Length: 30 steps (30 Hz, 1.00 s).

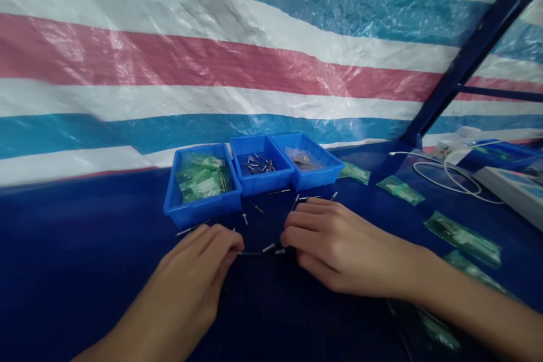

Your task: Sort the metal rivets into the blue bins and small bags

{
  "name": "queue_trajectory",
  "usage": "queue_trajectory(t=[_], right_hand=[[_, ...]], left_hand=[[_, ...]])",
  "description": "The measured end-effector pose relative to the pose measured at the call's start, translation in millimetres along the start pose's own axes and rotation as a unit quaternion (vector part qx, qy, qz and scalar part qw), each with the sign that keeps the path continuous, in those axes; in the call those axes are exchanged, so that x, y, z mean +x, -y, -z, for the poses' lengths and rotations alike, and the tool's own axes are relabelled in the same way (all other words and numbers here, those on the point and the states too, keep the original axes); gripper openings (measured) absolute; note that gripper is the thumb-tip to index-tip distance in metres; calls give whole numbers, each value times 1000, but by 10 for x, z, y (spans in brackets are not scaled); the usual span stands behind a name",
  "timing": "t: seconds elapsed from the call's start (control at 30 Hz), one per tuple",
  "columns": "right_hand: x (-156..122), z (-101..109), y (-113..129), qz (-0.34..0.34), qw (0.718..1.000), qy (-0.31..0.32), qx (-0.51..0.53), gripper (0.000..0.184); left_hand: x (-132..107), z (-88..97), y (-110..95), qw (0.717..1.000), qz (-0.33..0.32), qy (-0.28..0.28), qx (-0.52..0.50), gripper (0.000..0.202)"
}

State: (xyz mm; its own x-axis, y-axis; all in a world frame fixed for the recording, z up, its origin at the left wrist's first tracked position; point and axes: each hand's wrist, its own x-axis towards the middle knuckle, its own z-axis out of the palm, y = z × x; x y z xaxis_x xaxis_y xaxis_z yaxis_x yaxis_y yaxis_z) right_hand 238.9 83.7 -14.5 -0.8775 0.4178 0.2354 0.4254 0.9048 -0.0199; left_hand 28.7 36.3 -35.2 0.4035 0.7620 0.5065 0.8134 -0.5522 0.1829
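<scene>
My left hand (pixel 203 263) is closed, thumb and forefinger pinched at one end of a thin blind rivet (pixel 251 253) just above or on the dark blue table. My right hand (pixel 328 237) has its fingers curled down, its fingertips beside two short rivets (pixel 268 248); whatever lies under the fingers is hidden. More loose rivets (pixel 256 207) are scattered between the hands and the bins, some right behind my right hand's knuckles. The middle blue bin (pixel 263 183) holds several rivets of the same kind.
The left blue bin (pixel 207 208) holds green-tinted packets; the right bin (pixel 320 177) has a clear bag. Filled green packets (pixel 462 237) lie along the right. Beyond them are a white cable (pixel 449 172) and a pale device (pixel 511 192). A striped tarp (pixel 212 62) hangs behind.
</scene>
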Motion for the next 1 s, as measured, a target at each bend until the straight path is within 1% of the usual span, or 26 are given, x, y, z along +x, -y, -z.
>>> queue_trajectory(t=[0.1,0.2,0.3,0.43,0.57,0.67,0.87,0.93,1.0], right_hand=[[-9,8,3,-8,1000,13,3,15],[-10,-22,11,-13,999,30,4,17],[-4,-45,15,-4,999,43,3,17],[-3,-56,19,15,999,41,-13,16],[-13,-62,38,21,999,32,-38,14],[-19,-62,62,26,998,28,-52,13],[-25,-59,98,20,997,41,-61,9],[-25,-46,117,20,998,34,-48,10],[-28,-19,153,-6,1000,12,20,10]], left_hand=[[-5,3,-5,1000,8,4,0,23],[-8,-8,-7,1000,2,7,-8,24],[-6,-15,-14,1000,-4,22,-21,23],[-3,-1,-25,999,-17,32,-31,21],[-14,10,-30,998,-13,48,-42,19],[-27,5,-32,997,-16,46,-54,19],[-48,8,-30,996,-22,45,-67,17],[-55,17,-29,996,-24,39,-74,17],[-65,23,-32,996,-32,32,-79,17]])
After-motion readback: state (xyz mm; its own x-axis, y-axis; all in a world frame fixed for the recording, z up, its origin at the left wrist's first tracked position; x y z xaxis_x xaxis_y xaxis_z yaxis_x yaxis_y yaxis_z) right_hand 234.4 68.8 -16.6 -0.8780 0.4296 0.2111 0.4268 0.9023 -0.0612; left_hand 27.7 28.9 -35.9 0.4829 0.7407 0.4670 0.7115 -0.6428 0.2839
